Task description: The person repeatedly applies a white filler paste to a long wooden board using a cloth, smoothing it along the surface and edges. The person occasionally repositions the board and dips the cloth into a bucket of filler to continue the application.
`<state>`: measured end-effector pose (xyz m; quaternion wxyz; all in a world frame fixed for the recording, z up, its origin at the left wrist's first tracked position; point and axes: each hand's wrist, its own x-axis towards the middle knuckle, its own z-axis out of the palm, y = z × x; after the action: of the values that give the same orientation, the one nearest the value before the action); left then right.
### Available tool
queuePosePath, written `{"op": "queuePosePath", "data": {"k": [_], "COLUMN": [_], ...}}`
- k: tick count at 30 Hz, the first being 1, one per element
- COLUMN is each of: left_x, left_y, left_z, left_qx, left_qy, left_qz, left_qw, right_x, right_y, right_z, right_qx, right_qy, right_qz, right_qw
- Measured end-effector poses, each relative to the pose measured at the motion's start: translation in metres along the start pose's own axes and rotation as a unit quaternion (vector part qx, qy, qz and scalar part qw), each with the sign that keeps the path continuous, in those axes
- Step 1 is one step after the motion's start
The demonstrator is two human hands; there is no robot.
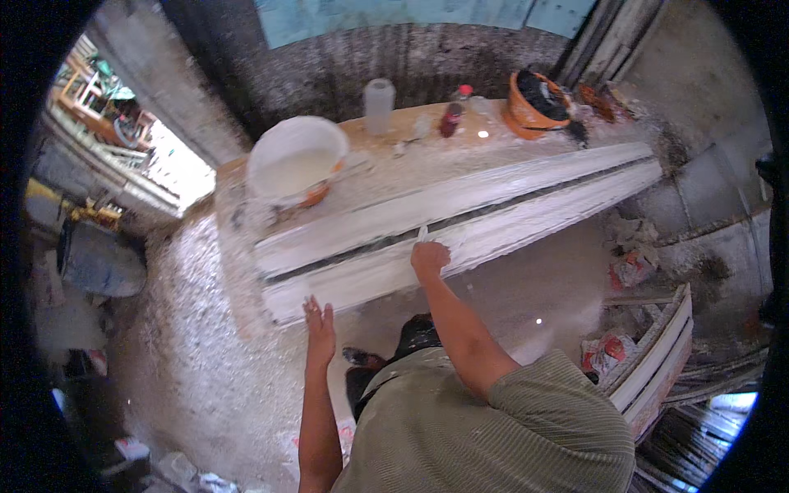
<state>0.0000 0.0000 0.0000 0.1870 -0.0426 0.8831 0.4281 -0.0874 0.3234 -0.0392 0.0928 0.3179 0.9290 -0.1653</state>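
A long white plaster-like panel (477, 234) with a dark groove (370, 248) along its length lies on a dusty worktable (238, 193). My right hand (431, 257) is closed around a small pale flat piece, perhaps a scraper (423, 233), whose tip reaches the groove near mid-panel; its exact kind is too small to tell. At the panel's near left end, my left hand (320, 322) has its fingers apart and holds nothing. It is close beside the panel's near edge; whether it touches is unclear.
Behind the panel stand a white bucket (261, 168) of whitish liquid, a translucent jug (378, 107), a dark red bottle (450, 120) and an orange bowl (519, 117) with black material. A white-striped curved piece (657, 366) leans at lower right; a blue barrel (103, 259) stands left.
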Motion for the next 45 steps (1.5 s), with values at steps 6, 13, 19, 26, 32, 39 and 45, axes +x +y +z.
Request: {"op": "queuePosePath", "data": {"k": [6,13,19,26,32,39,45], "left_x": [-0.030,-0.048,-0.051,-0.044,-0.028,-0.016,-0.010], "left_y": [-0.036,-0.082,-0.098,-0.099,-0.062,-0.016,0.021], "left_z": [-0.091,-0.151,-0.157,-0.137,-0.115,-0.085,-0.039], "left_qx": [-0.105,-0.233,-0.301,-0.315,-0.294,-0.337,-0.327], "left_qy": [0.061,0.125,0.151,0.156,0.147,0.138,0.189], "left_qz": [-0.036,-0.083,-0.098,-0.111,-0.100,-0.041,-0.064], "left_qw": [0.992,0.961,0.936,0.930,0.939,0.930,0.924], "right_x": [-0.134,-0.259,-0.273,-0.210,-0.158,0.006,0.177], "right_y": [-0.129,-0.224,-0.234,-0.213,-0.214,-0.041,0.216], "right_z": [0.089,0.111,0.111,0.120,0.111,0.123,-0.026], "right_qx": [-0.027,-0.025,-0.001,0.092,0.374,0.418,0.109], "right_qy": [0.019,-0.096,-0.213,0.011,-0.015,0.076,0.319], "right_qz": [-0.109,-0.272,-0.334,-0.535,-0.364,-0.125,-0.116], "right_qw": [0.993,0.957,0.918,0.840,0.853,0.896,0.934]}}
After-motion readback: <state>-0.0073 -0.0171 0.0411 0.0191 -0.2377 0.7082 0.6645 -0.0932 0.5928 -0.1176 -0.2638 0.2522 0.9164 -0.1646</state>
